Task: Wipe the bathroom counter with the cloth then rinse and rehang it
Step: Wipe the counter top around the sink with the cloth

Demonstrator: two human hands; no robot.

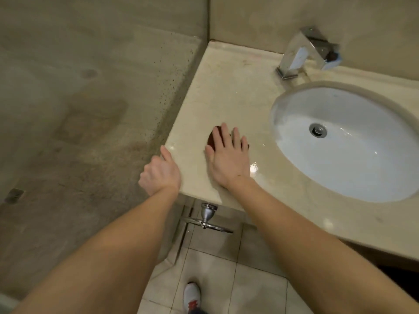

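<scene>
Forearms reach up to the counter (pixel 226 91), where the dark red cloth (pixel 212 138) lies left of the sink (pixel 340 155), mostly hidden under the right hand (pixel 226 159). Only its rim shows past the fingers. That hand presses it flat with fingers straight, while the left hand (pixel 159 173) grips the counter's near corner, thumb on top and fingertips hidden below the edge.

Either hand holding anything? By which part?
The right hand lies flat on the cloth, pressing, not gripping. The left hand grips the counter by its near left corner edge.
</scene>
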